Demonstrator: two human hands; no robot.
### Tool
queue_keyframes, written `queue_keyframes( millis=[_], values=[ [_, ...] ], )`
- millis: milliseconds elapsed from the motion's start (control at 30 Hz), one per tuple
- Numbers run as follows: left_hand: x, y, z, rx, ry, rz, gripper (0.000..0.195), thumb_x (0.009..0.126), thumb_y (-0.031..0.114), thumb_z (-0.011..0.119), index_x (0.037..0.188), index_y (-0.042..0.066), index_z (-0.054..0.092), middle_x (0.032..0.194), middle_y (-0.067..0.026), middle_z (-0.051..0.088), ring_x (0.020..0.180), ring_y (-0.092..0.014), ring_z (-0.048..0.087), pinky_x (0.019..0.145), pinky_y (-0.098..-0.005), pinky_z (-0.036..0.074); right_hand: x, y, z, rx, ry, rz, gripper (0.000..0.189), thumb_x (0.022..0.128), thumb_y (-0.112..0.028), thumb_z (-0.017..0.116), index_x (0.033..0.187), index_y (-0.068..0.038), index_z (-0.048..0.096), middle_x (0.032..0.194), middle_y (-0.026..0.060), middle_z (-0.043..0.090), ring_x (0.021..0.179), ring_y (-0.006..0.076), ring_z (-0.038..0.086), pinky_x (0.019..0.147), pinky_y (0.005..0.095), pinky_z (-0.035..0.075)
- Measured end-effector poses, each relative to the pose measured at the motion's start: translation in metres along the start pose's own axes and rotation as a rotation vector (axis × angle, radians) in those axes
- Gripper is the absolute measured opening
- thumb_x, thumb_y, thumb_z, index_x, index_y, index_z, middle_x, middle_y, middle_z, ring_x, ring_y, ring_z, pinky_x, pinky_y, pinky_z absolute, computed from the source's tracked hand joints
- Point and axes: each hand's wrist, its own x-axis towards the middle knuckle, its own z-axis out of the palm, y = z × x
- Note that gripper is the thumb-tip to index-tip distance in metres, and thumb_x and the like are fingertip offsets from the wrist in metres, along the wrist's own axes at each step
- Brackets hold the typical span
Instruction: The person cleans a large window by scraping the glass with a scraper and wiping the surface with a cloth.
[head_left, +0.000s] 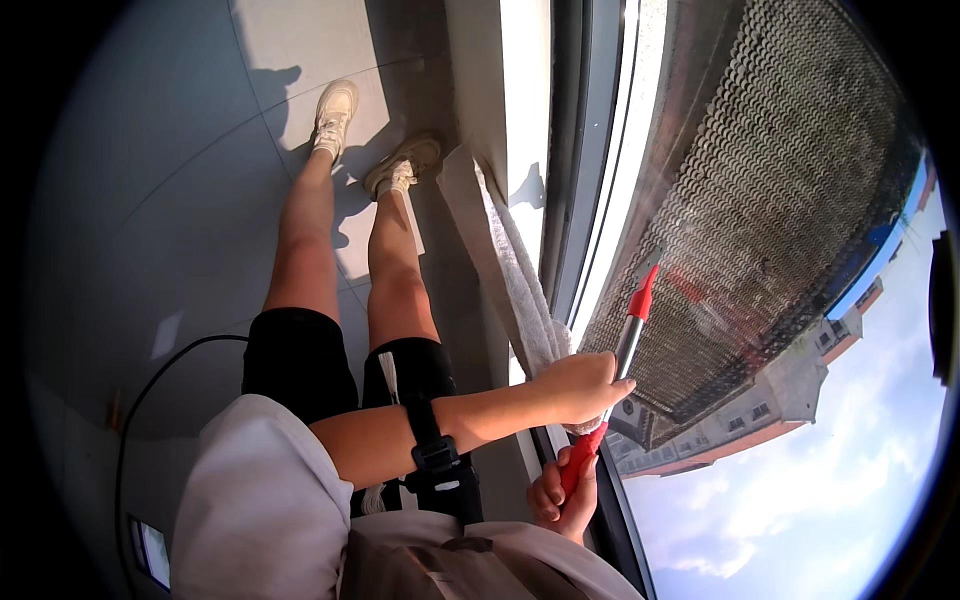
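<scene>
My left hand (585, 386) reaches across from the left and is closed around the silver shaft of a long-handled scraper (632, 341). A pale grey towel (517, 277) hangs from the same hand, a bit of it showing under the wrist. Lower down, my right hand (564, 491) grips the tool's red handle. The red head and thin flat blade point up and away over the window pane (720, 300). Whether the blade touches the glass cannot be told. A faint red reflection of the tool shows in the pane.
A dark window frame (571, 165) and pale sill (525, 97) run along my right side. Grey floor tiles (187, 135) lie under my feet. A black cable (150, 375) curves at the left, near a lit screen (154, 551). Tiled roofs and buildings stand outside.
</scene>
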Motion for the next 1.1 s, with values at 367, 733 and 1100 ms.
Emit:
queue_keyframes(
  millis=[367, 733, 1100],
  values=[
    [0.058, -0.050, -0.029, 0.065, 0.182, 0.020, 0.047, 0.087, 0.040, 0.052, 0.076, -0.006, 0.057, 0.068, -0.0208, 0.061, 0.066, -0.032, 0.063, 0.064, -0.0408, 0.047, 0.080, -0.005, 0.003, -0.052, -0.119, 0.048, 0.039, 0.097, -0.044, 0.036, 0.093, -0.007, 0.046, 0.051, -0.0013, 0.034, 0.034, 0.0075, 0.025, 0.035, 0.0229, 0.023],
    [0.068, -0.088, -0.056, -0.931, 0.653, -0.060, 0.059, 0.079, 0.025, 0.070, 0.116, 0.002, 0.031, 0.099, -0.0120, 0.053, 0.081, -0.018, 0.058, 0.067, -0.0298, 0.050, 0.048, 0.044, -0.112, -0.181, -0.001, 0.333, 0.036, 0.095, -0.042, 0.044, 0.093, -0.006, 0.047, 0.052, 0.0025, 0.037, 0.037, 0.0101, 0.029, 0.035, 0.0229, 0.024],
    [0.158, -0.056, 0.033, -1.724, 0.487, -0.241, 0.042, 0.093, 0.019, 0.051, 0.132, 0.023, 0.035, 0.089, 0.0018, 0.049, 0.058, -0.005, 0.042, 0.047, -0.0171, 0.038, 0.038, 0.099, -0.171, -0.116, 0.078, 0.412, 0.034, 0.096, -0.040, 0.044, 0.092, -0.007, 0.047, 0.053, 0.0028, 0.038, 0.037, 0.0115, 0.031, 0.035, 0.0240, 0.025]
  ],
)
